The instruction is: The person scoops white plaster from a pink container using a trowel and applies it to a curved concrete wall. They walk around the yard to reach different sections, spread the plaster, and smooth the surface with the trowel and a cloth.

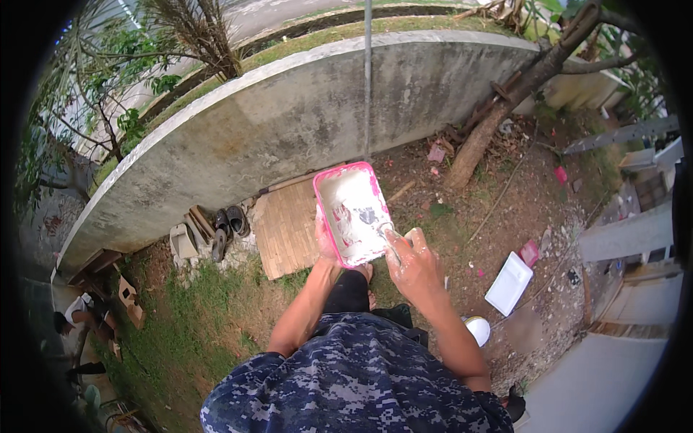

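Note:
My left hand (325, 242) grips the left side of a pink-rimmed plastic tray (345, 189), whose inside is coated with white paint and shows dark and pink patches. My right hand (411, 263), smeared with white, is closed round a small tool (385, 232) at the tray's lower right corner; its far end rests in or on the tray, and I cannot make out its kind.
A curved concrete wall (238, 115) runs ahead, with a wooden board (278, 227), sandals (234, 220), and a leaning tree trunk (476, 144) by it. A white tray (505, 289) and round white lid or bucket (476, 330) lie rightward. A person (83, 314) is at far left.

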`<act>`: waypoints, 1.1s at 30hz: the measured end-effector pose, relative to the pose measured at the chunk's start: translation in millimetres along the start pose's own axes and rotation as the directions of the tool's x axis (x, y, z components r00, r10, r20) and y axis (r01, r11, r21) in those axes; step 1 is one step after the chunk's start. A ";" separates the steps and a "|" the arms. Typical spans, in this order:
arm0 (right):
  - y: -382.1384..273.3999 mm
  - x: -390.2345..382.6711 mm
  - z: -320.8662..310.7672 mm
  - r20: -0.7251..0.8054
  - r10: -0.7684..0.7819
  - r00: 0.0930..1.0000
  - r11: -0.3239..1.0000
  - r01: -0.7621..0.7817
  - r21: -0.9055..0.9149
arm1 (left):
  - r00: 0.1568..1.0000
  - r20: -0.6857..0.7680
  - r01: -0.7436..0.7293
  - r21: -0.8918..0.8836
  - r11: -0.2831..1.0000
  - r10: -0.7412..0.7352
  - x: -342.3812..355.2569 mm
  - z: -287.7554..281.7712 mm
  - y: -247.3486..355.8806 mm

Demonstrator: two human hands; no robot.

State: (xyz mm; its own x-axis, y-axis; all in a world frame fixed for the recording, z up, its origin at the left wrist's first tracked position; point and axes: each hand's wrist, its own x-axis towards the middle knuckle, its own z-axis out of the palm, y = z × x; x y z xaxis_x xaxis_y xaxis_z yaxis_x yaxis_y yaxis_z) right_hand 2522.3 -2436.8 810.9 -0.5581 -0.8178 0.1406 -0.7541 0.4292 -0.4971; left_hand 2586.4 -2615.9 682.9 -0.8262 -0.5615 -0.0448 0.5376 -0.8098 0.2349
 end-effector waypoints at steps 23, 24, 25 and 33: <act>166.3 72.8 -70.4 -0.082 0.511 0.856 0.858 -0.513 -0.017 | 0.872 -0.047 0.490 0.113 0.864 -0.488 209.6 16.5 -191.2; 170.0 71.1 -73.7 -0.082 0.534 0.842 0.843 -0.537 -0.022 | 0.856 -0.004 0.514 0.119 0.849 -0.518 216.3 21.9 -198.6; 174.0 68.9 -77.0 -0.010 0.592 0.806 0.805 -0.592 -0.037 | 0.841 0.000 0.536 0.138 0.833 -0.541 220.5 26.8 -207.1; 210.3 49.0 -92.0 -0.165 0.670 0.724 0.733 -0.680 -0.004 | 0.712 0.070 0.682 0.167 0.712 -0.699 238.9 44.1 -270.7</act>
State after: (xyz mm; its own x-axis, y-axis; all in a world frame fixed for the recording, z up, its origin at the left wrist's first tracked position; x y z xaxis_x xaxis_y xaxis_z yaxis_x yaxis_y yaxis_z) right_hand 2304.5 -2351.4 792.0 -0.9664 -0.2407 -0.0899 -0.1747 0.8723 -0.4567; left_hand 2236.1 -2523.4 651.4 -0.9756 0.1778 -0.1285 -0.2090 -0.9313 0.2984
